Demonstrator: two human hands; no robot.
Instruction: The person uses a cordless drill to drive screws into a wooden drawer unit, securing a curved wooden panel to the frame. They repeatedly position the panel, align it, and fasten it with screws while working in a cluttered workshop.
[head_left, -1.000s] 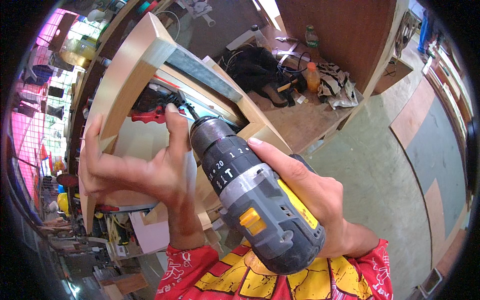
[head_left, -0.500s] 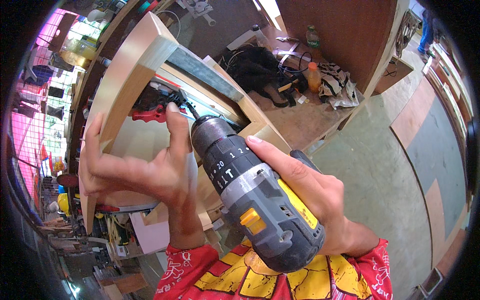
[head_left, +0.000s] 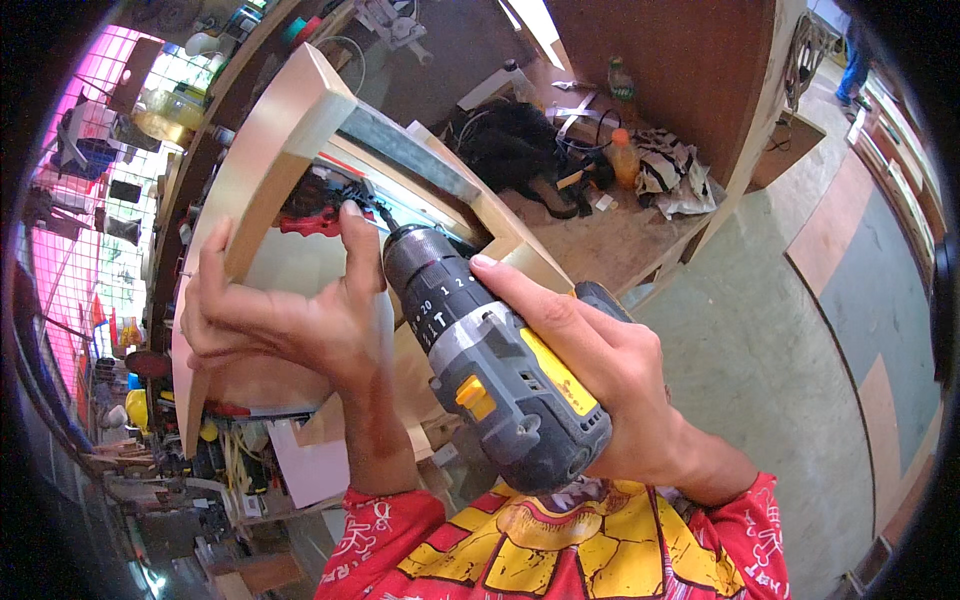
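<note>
My right hand [head_left: 590, 350] is wrapped round a grey, black and yellow cordless drill [head_left: 480, 370], its index finger lying along the side. The drill's chuck points up and left, and its dark bit [head_left: 382, 212] reaches toward the inside of a light wooden frame [head_left: 262, 160]. My left hand [head_left: 290, 325] has its fingers hooked round the frame's left piece, with the thumb raised beside the bit. Whether that thumb touches the bit, I cannot tell. Behind the thumb, within the frame's opening, a red-handled tool [head_left: 312, 222] shows, partly hidden.
Beyond the frame, a brown wooden panel [head_left: 680, 80] stands by a board with a black cloth bundle [head_left: 510, 150] and an orange bottle [head_left: 624, 160]. Wood sheets [head_left: 860, 270] lie on the floor at right. Cluttered shelves line the left. A person's leg [head_left: 855, 65] shows far right.
The drill's rear end has moved up and to the left, with my right hand along with it. The frame and my left hand appear slightly further right and lower at the top.
</note>
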